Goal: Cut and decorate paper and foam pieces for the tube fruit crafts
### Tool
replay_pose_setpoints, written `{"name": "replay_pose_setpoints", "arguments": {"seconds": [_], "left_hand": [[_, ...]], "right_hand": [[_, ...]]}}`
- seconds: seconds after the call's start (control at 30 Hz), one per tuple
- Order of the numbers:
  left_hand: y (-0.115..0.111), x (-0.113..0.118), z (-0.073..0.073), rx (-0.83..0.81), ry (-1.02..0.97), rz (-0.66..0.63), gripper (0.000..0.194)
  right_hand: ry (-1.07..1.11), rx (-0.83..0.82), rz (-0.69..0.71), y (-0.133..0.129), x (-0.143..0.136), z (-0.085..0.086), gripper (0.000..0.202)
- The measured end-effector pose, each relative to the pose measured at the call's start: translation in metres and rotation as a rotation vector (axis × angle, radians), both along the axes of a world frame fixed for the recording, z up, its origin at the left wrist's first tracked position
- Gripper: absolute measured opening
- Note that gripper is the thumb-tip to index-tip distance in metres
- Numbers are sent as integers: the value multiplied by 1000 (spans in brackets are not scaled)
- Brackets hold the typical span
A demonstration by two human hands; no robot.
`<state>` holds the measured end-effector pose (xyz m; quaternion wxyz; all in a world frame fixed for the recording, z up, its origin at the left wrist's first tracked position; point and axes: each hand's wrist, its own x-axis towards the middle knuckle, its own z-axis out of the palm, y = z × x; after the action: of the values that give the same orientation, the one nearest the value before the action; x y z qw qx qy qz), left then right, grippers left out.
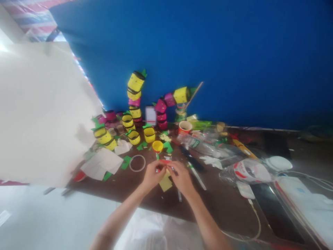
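My left hand [154, 174] and my right hand [181, 177] meet above the brown table, fingertips closed together on a small red piece [165, 161], which looks like paper or card. Its lower part is hidden behind my fingers. Under my hands lies a yellow paper piece [165, 184]. A thin clear stick-like thing [179, 196] shows below my right hand; whether that hand touches it I cannot tell. Just beyond my fingers sits a small yellow cup [157, 146], with green paper scraps [168, 147] beside it.
Yellow and magenta cup-like crafts [135, 112] stand along the blue wall [197, 45]. A tape roll [137, 163] and white paper [101, 163] lie left. To the right are a red paper cup [185, 127], plastic bottles [251, 171], a black-handled knife-like tool [192, 159] and a dark tablet-like device [277, 211].
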<state>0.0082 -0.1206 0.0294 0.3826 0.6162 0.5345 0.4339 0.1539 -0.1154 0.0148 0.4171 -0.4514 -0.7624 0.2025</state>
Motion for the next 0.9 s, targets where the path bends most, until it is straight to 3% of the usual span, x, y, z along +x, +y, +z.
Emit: {"name": "replay_pose_setpoints", "arguments": {"seconds": [0.43,0.9], "left_hand": [[-2,-2,5,80,126,-5,18],[-3,-2,7,99,144,-25,16]], "right_hand": [[-338,154,113,1,7,18,27],[-278,163,55,1,6,2,24]]}}
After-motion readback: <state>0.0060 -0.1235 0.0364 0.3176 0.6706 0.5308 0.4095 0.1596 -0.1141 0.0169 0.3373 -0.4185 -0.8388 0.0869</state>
